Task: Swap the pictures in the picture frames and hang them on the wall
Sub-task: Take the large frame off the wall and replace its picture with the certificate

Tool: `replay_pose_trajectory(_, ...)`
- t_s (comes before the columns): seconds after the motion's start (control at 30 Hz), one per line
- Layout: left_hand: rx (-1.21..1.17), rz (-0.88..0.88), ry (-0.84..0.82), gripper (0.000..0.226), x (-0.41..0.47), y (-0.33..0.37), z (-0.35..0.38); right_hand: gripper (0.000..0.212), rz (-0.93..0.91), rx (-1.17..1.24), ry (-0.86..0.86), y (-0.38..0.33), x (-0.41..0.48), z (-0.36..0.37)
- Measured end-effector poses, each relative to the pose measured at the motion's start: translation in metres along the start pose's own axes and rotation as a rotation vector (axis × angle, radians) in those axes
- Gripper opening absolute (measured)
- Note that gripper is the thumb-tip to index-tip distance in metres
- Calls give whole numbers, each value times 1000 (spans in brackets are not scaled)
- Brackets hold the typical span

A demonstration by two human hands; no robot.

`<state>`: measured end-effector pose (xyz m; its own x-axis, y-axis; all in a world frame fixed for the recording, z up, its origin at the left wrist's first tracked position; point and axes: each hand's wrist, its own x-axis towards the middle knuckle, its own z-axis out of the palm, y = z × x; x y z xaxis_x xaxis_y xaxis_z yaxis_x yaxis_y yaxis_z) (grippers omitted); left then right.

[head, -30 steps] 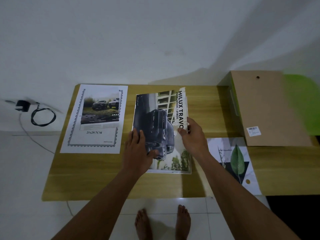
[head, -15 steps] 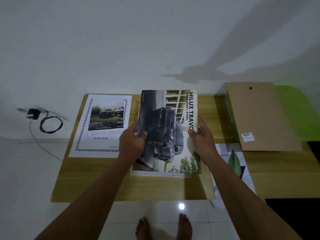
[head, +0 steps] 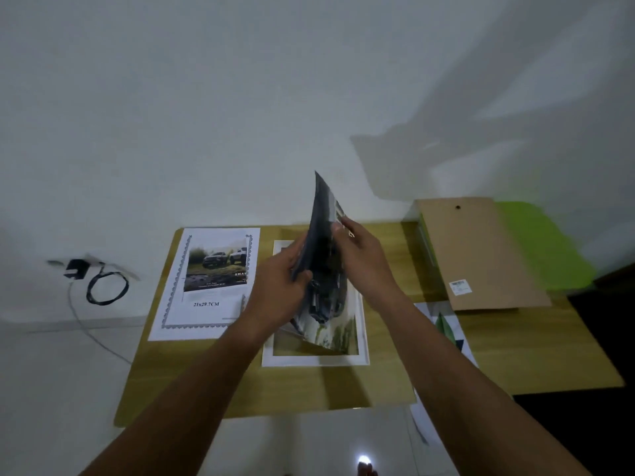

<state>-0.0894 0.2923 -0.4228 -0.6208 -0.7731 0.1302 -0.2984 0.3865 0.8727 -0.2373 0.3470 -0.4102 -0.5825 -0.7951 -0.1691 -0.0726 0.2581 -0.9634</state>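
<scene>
Both grips are clenched on one car picture. The left hand pinches its left edge between thumb and fingers, and the right hand pinches the opposite edge higher up, so the sheet stands bent and nearly edge-on above the white frame. That single frame lies flat on the wooden bench, directly beneath the lifted picture, whose lower corner hangs over it; I cannot tell whether the two touch. The held picture is blurred and none of its writing can be read. Left of the frame lies one white sheet with an ornamental border, printed with a photo of two trucks, the letters "SMA" and the size "21x29.7CM". Right of the frame, partly under the right forearm, lies one leaf print. Right of the frame and further back, one brown backing board rests on a green object; the board carries one white barcode label, too small to read. Far left of the frame, off the bench, sits one black charger with a coiled cable.
</scene>
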Motion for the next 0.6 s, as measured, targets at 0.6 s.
replay_pose_trajectory(0.6,-23,-310,11,68,-35,21,31,50,-20,-60,314,8,-53,-87)
